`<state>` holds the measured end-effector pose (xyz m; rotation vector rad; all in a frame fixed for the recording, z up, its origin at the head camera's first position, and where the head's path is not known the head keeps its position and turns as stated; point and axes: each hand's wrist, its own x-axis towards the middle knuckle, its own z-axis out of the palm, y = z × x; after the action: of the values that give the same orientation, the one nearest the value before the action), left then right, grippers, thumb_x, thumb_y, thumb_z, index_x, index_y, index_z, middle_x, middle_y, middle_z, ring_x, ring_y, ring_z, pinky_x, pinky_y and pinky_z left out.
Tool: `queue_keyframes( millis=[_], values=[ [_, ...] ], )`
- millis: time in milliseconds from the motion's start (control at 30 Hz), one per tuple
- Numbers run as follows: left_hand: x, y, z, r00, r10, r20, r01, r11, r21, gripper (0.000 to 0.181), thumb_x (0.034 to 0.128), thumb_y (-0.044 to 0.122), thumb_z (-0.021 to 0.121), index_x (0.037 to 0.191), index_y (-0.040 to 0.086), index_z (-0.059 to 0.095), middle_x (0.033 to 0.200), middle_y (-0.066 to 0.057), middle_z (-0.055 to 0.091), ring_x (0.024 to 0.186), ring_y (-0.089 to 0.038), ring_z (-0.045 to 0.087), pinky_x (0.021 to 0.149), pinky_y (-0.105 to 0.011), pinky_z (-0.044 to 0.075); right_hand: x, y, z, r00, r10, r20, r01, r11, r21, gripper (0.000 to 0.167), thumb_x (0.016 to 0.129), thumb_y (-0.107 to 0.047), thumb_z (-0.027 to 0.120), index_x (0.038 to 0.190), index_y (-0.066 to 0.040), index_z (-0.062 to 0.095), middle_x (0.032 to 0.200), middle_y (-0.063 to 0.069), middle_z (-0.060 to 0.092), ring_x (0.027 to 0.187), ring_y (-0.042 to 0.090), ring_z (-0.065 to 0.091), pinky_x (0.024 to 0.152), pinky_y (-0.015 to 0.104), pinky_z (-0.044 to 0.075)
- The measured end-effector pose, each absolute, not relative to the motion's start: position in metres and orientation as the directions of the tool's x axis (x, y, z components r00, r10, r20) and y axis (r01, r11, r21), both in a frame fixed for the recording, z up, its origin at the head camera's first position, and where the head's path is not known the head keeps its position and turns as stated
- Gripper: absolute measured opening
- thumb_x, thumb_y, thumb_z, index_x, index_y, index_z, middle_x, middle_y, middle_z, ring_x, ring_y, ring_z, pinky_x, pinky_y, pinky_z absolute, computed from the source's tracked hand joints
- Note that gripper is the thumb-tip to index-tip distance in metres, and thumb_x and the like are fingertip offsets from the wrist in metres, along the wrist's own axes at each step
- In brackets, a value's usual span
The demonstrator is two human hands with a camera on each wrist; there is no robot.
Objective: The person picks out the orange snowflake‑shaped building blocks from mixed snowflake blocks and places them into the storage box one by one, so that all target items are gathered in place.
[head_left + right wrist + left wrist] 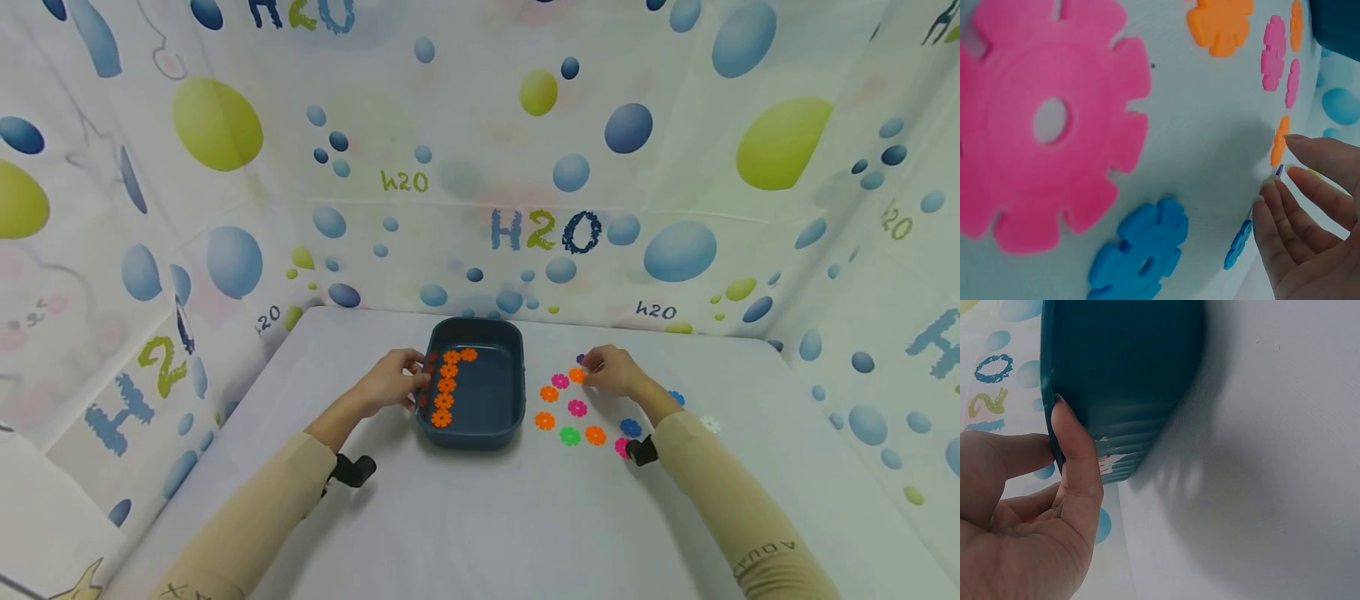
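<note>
A dark blue-grey plastic bin (480, 440) stands on the table, with several orange flower-shaped discs (447, 385) in a bent row along its left inner side. My left hand (390, 381) pinches the bin's left rim between thumb and fingers, which the left wrist view shows closely. To the right of the bin, my right hand (613, 372) is low over the table beside an orange disc (577, 376) and a purple disc (581, 359). In the right wrist view its fingers (1319, 187) are slightly bent and apart from the thumb, with the purple disc partly hidden behind them.
Loose flower discs lie right of the bin: orange (549, 394), pink (577, 408), green (570, 436) and blue (631, 427). A white disc (709, 424) lies past the right forearm. A patterned curtain (465, 167) hangs behind the white table (480, 525).
</note>
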<state>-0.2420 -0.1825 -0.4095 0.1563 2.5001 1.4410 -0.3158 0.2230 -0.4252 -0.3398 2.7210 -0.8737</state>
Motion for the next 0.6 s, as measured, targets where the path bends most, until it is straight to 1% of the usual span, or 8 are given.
queue_keyframes(
  millis=[367, 600],
  values=[
    [-0.2408, -0.1814, -0.4082, -0.962, 0.211, -0.171, -0.042, 0.507, 0.861, 0.042, 0.1045, 0.008, 0.057, 0.141, -0.010, 0.046, 0.104, -0.015, 0.052, 0.077, -0.022, 0.060, 0.061, -0.031, 0.061, -0.3206, 0.2214, -0.4293, -0.934, -0.288, -0.212, -0.114, 0.802, -0.586, 0.032, 0.096, -0.013, 0.070, 0.124, 0.001, 0.065, 0.124, 0.020, 0.063, 0.109, 0.033, 0.059, 0.099, 0.046, 0.055],
    [-0.2420, -0.1821, -0.4088, -0.963, 0.208, -0.172, -0.044, 0.508, 0.860, 0.041, 0.1049, 0.009, 0.056, 0.140, -0.009, 0.047, 0.104, -0.015, 0.051, 0.077, -0.022, 0.060, 0.061, -0.032, 0.062, -0.3207, 0.2168, -0.4280, -0.938, -0.256, -0.235, -0.072, 0.805, -0.588, 0.035, 0.096, -0.015, 0.072, 0.125, 0.002, 0.064, 0.124, 0.020, 0.063, 0.107, 0.032, 0.059, 0.101, 0.046, 0.053]
  ],
)
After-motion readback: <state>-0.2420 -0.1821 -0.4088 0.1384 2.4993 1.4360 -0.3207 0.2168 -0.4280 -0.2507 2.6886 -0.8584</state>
